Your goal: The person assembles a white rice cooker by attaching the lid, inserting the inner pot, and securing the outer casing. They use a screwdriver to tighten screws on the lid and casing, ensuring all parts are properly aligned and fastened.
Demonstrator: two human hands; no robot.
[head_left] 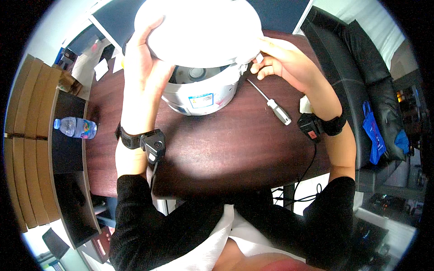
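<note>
A person in black sleeves held a white lid [199, 34] over a round white appliance body [226, 94] on a dark wooden table [235, 144]. The lid's long axis, as seen, ran from left to right, its broad pale face turned up and its near edge raised above the body, baring a dark interior with a grey disc [195, 73]. The left hand [148, 61] gripped the lid's left side, thumb across the top face, while the right hand [287, 63] met the right rim with thumb and fingers partly curled beside a small white tab [259, 58]; whether it pinched the rim or only steadied it could not be told. A blue-bordered label [201, 100] with a square code faced the wearer from the body's near wall, its print too small to read, and faint pinkish decoration showed to its right. Near the body lay a grey-handled screwdriver [279, 112], its shaft slanting up and left toward the appliance. The lid's far edge was cut off by the frame, glare washed out its surface, and the left fingertips were hidden behind it
</note>
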